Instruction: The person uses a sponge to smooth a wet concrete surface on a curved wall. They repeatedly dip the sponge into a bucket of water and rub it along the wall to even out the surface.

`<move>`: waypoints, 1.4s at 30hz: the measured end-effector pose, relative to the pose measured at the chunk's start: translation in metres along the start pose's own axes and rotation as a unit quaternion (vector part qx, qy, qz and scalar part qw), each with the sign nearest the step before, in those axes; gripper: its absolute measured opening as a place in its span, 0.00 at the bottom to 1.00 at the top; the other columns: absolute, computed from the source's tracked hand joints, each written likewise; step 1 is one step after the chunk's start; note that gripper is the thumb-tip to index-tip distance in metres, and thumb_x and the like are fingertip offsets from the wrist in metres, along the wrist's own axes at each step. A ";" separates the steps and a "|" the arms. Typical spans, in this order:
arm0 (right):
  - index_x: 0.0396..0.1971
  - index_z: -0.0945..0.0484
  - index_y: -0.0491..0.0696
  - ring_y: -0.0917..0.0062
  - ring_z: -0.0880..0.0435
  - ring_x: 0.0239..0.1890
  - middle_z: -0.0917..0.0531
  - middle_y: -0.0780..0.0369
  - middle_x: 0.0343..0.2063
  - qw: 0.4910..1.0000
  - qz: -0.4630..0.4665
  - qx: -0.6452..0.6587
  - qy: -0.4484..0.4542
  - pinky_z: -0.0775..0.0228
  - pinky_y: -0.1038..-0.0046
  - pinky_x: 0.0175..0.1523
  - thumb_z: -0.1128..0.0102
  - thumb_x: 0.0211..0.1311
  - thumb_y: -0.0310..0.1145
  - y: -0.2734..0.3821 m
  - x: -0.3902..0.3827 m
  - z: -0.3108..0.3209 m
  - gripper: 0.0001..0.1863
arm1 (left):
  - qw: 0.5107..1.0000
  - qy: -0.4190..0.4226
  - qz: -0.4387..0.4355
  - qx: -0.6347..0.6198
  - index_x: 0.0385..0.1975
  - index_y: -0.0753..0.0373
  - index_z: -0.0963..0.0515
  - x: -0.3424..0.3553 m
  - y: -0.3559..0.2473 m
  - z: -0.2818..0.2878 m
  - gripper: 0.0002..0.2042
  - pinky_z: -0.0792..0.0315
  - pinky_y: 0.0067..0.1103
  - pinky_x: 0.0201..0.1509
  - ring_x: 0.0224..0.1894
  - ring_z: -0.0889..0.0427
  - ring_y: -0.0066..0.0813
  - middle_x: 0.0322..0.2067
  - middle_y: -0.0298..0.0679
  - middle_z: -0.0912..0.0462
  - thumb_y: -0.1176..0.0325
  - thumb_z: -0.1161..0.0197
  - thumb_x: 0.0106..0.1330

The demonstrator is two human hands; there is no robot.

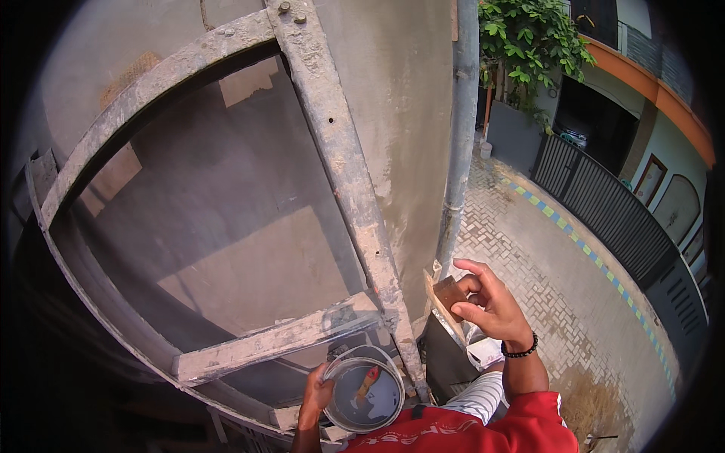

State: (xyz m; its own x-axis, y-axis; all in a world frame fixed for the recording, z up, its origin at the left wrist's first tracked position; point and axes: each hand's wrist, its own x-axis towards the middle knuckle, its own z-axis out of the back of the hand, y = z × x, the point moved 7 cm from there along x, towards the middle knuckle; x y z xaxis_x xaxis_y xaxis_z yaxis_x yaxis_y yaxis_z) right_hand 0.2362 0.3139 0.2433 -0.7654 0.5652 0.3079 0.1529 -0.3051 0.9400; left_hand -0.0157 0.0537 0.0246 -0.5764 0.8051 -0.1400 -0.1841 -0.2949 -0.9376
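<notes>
My left hand (318, 389) grips the side of a bucket (347, 404) holding grey liquid, with a red-and-yellow-handled brush (368, 383) lying in it. My right hand (485, 306) has its thumb and curled fingers on a small brown rectangular block (447, 291), index finger raised above it. The block is beside a light wooden strip (438, 302) at the top of a dark panel (442, 351), near the lower end of the wall corner. Just left of the panel runs a spattered metal upright (355, 211).
A curved metal frame (226, 34) with a crossbar (264, 340) stands against the grey plastered wall (385, 113). A vertical pipe (461, 151) runs along the corner. Down on the right are a paved lane (529, 264), a dark gate (604, 211), a leafy tree (513, 45) and a house front.
</notes>
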 end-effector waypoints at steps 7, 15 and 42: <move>0.42 0.18 0.44 0.53 0.16 0.39 0.16 0.51 0.34 0.839 0.104 -0.247 0.473 0.25 0.58 0.45 0.40 0.58 0.31 -0.055 -0.052 -0.210 0.13 | 0.999 0.011 -0.029 -0.012 0.51 0.66 0.20 0.003 -0.011 -0.007 0.24 0.28 0.19 0.44 0.40 0.20 0.23 0.38 0.39 0.16 0.85 0.51 0.53; 0.30 0.16 0.43 0.56 0.13 0.35 0.14 0.50 0.30 0.690 0.146 -0.457 0.542 0.22 0.54 0.36 0.37 0.48 0.29 -0.200 -0.101 -0.295 0.09 | 0.999 0.004 -0.029 -0.021 0.51 0.66 0.20 -0.005 -0.002 -0.003 0.25 0.29 0.20 0.43 0.38 0.21 0.25 0.37 0.41 0.17 0.84 0.52 0.51; 0.63 0.29 0.45 0.63 0.17 0.36 0.17 0.54 0.36 0.882 0.208 -0.334 -0.260 0.25 0.67 0.48 0.39 0.57 0.27 0.159 0.180 0.042 0.30 | 0.999 0.011 -0.010 -0.048 0.53 0.68 0.21 -0.009 -0.010 -0.003 0.25 0.28 0.19 0.51 0.45 0.19 0.24 0.42 0.40 0.15 0.82 0.51 0.52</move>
State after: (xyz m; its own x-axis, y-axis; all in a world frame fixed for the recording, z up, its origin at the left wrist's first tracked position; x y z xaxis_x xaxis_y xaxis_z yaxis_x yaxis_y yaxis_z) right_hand 0.1489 0.3995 0.4541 -0.3134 0.5199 0.7946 -0.1823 -0.8542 0.4870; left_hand -0.0060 0.0507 0.0342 -0.5561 0.8214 -0.1269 -0.1178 -0.2290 -0.9663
